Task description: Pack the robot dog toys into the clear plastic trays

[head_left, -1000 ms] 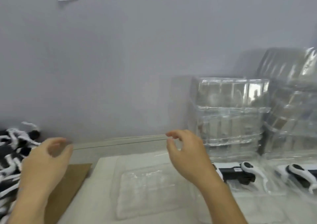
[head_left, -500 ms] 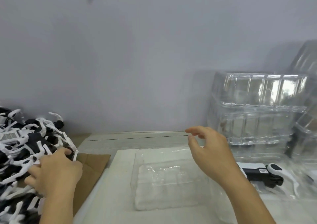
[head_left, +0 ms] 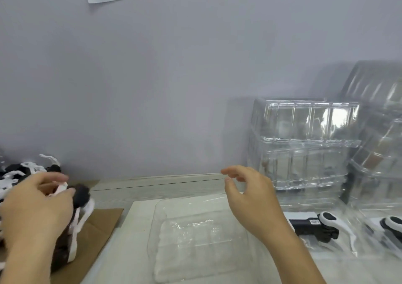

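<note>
Left hand (head_left: 37,207): grasps a toy (head_left: 75,220) at the pile.
Right hand (head_left: 250,194): released, over the tray (head_left: 195,240).
Tip: lift it clear, then seat it level.

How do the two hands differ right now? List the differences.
The left hand grips a black and white robot dog toy; the right hand holds nothing. The left hand is over the brown cardboard near the toy pile; the right hand hovers over the empty clear tray, fingers loosely curled. Both are bare.
</note>
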Motion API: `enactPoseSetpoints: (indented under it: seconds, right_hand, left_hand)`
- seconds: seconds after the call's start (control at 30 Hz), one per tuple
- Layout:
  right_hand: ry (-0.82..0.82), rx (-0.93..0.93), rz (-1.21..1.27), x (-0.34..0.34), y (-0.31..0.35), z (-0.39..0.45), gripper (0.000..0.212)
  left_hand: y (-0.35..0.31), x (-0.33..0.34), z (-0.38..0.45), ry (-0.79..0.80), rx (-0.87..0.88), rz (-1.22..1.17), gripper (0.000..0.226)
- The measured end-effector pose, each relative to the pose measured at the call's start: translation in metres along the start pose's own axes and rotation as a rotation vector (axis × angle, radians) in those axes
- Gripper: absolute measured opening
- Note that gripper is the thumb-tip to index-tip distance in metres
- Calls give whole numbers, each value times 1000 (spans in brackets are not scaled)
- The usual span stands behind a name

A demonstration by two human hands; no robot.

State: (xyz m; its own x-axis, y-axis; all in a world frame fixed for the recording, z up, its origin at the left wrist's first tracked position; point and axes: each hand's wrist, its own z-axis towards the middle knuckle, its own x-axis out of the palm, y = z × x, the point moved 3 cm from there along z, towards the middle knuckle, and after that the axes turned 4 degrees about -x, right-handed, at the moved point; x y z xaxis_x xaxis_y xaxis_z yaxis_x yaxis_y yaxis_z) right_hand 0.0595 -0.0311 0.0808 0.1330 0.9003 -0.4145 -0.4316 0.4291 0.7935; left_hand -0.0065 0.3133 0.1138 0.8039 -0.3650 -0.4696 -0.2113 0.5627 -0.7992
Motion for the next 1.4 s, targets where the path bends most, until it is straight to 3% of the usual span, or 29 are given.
enactPoseSetpoints:
  seconds: [0.13,0.27,0.37,0.43,0.53,0.6,0.7,0.8,0.87,0.97,1.03,1.17,1.3,1.4]
  right_hand:
    - [5,-18,22,8,10,-2,20]
    - [47,29,191,20,18,-3,19]
    - [132,154,554,22,23,-4,19]
    - [215,238,849,20,23,-4,36]
    - [269,220,1040,14,23,-2,57]
    - [183,211,1079,7,20,1,58]
    - [56,248,1080,-5,10,2,40]
    - [7,367,1113,-16,3,2,32]
    - [42,412,1200,-21,3,2,36]
    - [187,435,1331,-23,7,-1,38]
    - [314,425,1394,-20,9,-4,40]
    - [455,415,1333,-13,11,-7,44]
    - [386,467,1234,-13,9,-6,39]
    - [223,340,906,-21,5,0,38]
  left_hand:
    - [-54,16,-26,83,66,-360,26]
    - [-95,49,-67,405,31,-833,27]
    - [-110,64,-86,636,4,-1093,21]
    - [-117,73,-98,673,106,-981,29]
    - [-130,87,-122,706,312,-708,39]
    - [-138,94,-136,764,389,-667,28]
    - [-142,92,-139,816,461,-714,21]
    - [-133,85,-122,615,380,-769,15]
    - [-122,84,-112,533,281,-683,30]
    - [-114,91,-111,759,83,-729,61]
    - [-116,97,-119,935,-34,-892,62]
    - [-123,97,-123,932,48,-972,32]
    - [-120,92,-116,873,102,-1008,28]
    - [-112,87,-102,724,141,-932,24]
